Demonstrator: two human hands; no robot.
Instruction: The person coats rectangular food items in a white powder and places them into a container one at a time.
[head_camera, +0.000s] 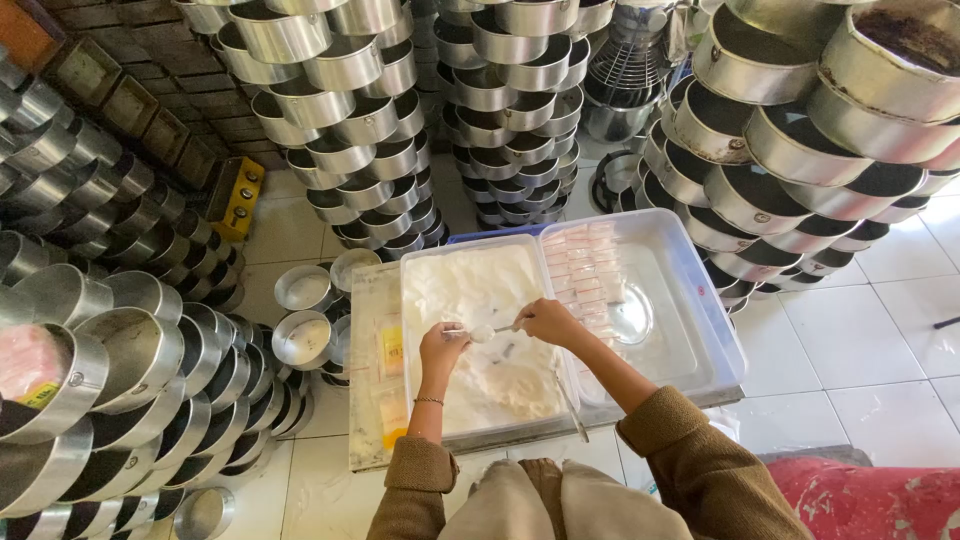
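My right hand (548, 320) pinches a spoon (483, 333) by its handle, its long axis running leftward to my left hand (441, 345), whose fingers close around its bowl, above white paste in the left tub (420, 262).

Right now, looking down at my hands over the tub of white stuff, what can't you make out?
- Small white item between left hand and right hand: too small to identify.
- White substance in the left tub: kind unclear.
- Stacked packets in the right tub: contents too small.
- Round pan stacks: cut off by top edge.
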